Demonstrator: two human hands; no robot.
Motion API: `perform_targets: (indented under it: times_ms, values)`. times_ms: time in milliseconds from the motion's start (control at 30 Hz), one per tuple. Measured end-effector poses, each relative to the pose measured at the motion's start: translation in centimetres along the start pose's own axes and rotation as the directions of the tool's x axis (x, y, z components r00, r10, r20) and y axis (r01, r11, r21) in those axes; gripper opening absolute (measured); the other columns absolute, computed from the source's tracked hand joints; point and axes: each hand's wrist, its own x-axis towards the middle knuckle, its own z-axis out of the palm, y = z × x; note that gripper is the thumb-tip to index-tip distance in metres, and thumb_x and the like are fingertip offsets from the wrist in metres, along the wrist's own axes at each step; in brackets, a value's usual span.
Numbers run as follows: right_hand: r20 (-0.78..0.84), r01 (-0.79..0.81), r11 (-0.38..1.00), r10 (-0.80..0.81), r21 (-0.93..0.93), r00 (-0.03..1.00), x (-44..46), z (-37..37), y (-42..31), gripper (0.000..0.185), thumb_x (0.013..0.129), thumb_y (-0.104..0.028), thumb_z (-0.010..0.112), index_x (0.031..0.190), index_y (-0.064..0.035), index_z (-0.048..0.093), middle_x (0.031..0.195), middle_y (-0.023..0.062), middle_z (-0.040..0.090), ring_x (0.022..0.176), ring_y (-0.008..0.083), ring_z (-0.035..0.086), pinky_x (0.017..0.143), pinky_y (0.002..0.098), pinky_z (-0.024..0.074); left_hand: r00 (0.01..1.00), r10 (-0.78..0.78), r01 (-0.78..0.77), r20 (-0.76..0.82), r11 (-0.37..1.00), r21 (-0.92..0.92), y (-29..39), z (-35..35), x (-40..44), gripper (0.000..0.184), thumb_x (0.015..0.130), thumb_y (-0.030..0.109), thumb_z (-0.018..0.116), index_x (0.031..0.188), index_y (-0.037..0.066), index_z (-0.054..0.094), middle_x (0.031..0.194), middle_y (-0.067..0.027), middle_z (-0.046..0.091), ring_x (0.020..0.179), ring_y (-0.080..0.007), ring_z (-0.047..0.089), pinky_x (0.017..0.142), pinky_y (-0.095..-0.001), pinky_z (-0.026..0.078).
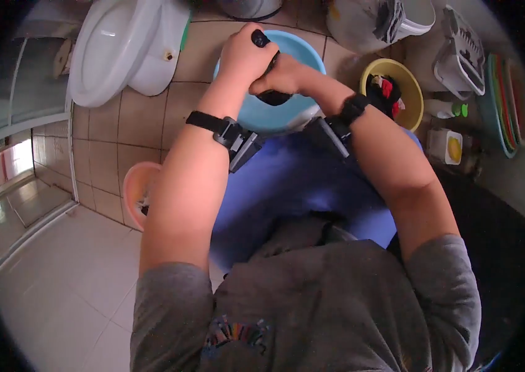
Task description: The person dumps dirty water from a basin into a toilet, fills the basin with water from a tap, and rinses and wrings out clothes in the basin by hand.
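Both hands grip one bunched black cloth [274, 97] above a light-blue basin [262, 118]. My left hand [242, 54] is closed around its upper part, and a dark bit pokes out beside the fingers. Lower and to the right, my right hand [284, 75] is closed on the same cloth, close against the left. More of the fabric bulges out beneath the fists. What kind of garment it is, I cannot tell. Most of the basin's inside is hidden behind hands and forearms.
A yellow basin [416, 80] with dark and red clothes stands at the right, near a white bottle with a green cap [448, 110]. A white bucket [361, 28] is behind it. A toilet [110, 46] stands at the left, and a pink basin [131, 192] below it.
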Motion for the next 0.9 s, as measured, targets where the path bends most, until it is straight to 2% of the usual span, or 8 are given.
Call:
perform_targets:
  times_ms: [200,400,467,533,633,700,800,900]
  values:
    - [0.174,0.189,0.968,-0.217,0.167,0.960,-1.0,-3.3,-1.6,0.052,0.052,-0.031,0.082,0.096,-0.0073,0.066,0.090,0.0077,0.067,0.083,0.0203,0.062,0.076,0.0330,0.0499,0.951,0.160,0.095,0.264,0.664,-0.742,-0.8,-4.8,-1.4,0.028,0.077,0.023,0.074,0.098,0.009,0.064,0.092,-0.0017,0.062,0.085,-0.0126,0.058,0.075,-0.0274,0.047]
    - [-0.170,0.204,0.872,-0.141,0.445,0.975,-0.9,-4.8,-1.2,0.080,0.062,-0.039,0.081,0.128,-0.0076,0.048,0.113,0.0132,0.059,0.101,0.0317,0.059,0.091,0.0421,0.0465,0.918,0.038,-0.296,-0.394,0.726,-0.620,0.9,-7.6,-2.3,0.026,0.077,0.026,0.076,0.088,0.006,0.064,0.085,-0.0014,0.061,0.079,-0.0126,0.056,0.070,-0.0269,0.046]
    - [-0.033,0.067,0.275,-0.126,0.959,0.991,-2.4,-4.6,-3.0,0.073,0.083,-0.041,0.066,0.137,-0.0028,0.036,0.132,0.0143,0.046,0.122,0.0313,0.045,0.100,0.0520,0.0374,0.866,-0.119,-0.395,-0.486,0.432,-0.811,1.3,-8.2,-2.5,0.024,0.078,0.023,0.075,0.089,0.006,0.063,0.086,-0.0012,0.061,0.080,-0.0124,0.057,0.073,-0.0260,0.045]
    - [-0.103,0.131,0.099,-0.251,0.986,0.962,-3.5,-3.1,-6.1,0.059,0.091,-0.048,0.051,0.134,-0.0089,0.042,0.136,0.0151,0.044,0.125,0.0323,0.042,0.101,0.0547,0.0355,0.893,-0.136,-0.386,-0.428,0.258,-0.886,2.7,-8.4,-3.8,0.024,0.081,0.016,0.072,0.099,0.005,0.061,0.097,-0.0041,0.060,0.091,-0.0123,0.056,0.083,-0.0260,0.045]
    - [-0.387,0.399,0.180,-0.101,0.899,0.917,-3.2,-3.2,-9.1,0.049,0.090,-0.036,0.058,0.128,-0.0084,0.045,0.131,0.0137,0.049,0.118,0.0304,0.049,0.102,0.0470,0.0374,0.961,-0.080,-0.267,-0.265,-0.010,-0.964,3.3,-7.6,-4.3,0.030,0.085,0.016,0.067,0.112,0.005,0.059,0.106,-0.0064,0.059,0.097,-0.0159,0.057,0.088,-0.0288,0.046]
    - [-0.741,0.675,0.510,-0.104,0.534,0.664,-4.2,-4.1,-10.9,0.042,0.084,-0.015,0.064,0.121,-0.0041,0.048,0.125,0.0142,0.054,0.113,0.0283,0.054,0.101,0.0405,0.0387,0.986,0.002,-0.164,-0.166,-0.148,-0.975,3.6,-7.7,-4.5,0.034,0.086,0.019,0.065,0.115,0.004,0.057,0.109,-0.0071,0.059,0.100,-0.0179,0.057,0.089,-0.0313,0.047]
    - [-0.770,0.674,0.736,-0.465,-0.062,0.437,-5.7,-5.9,-11.0,0.042,0.074,-0.005,0.068,0.112,-0.0056,0.052,0.122,0.0133,0.052,0.105,0.0259,0.056,0.092,0.0338,0.0433,0.977,0.203,0.002,-0.058,-0.282,-0.959,2.8,-8.0,-4.5,0.044,0.089,0.029,0.061,0.124,0.005,0.051,0.116,-0.0083,0.058,0.107,-0.0211,0.057,0.093,-0.0375,0.048]
    - [-0.540,0.662,0.559,-0.798,-0.500,0.266,-6.3,-5.3,-10.9,0.056,0.058,-0.003,0.071,0.112,-0.0065,0.055,0.124,0.0205,0.049,0.113,0.0368,0.051,0.098,0.0438,0.0399,0.944,0.319,0.142,0.081,-0.174,-0.974,1.7,-7.6,-4.8,0.047,0.085,0.042,0.063,0.117,0.008,0.057,0.111,-0.0051,0.061,0.102,-0.0177,0.058,0.088,-0.0340,0.049]
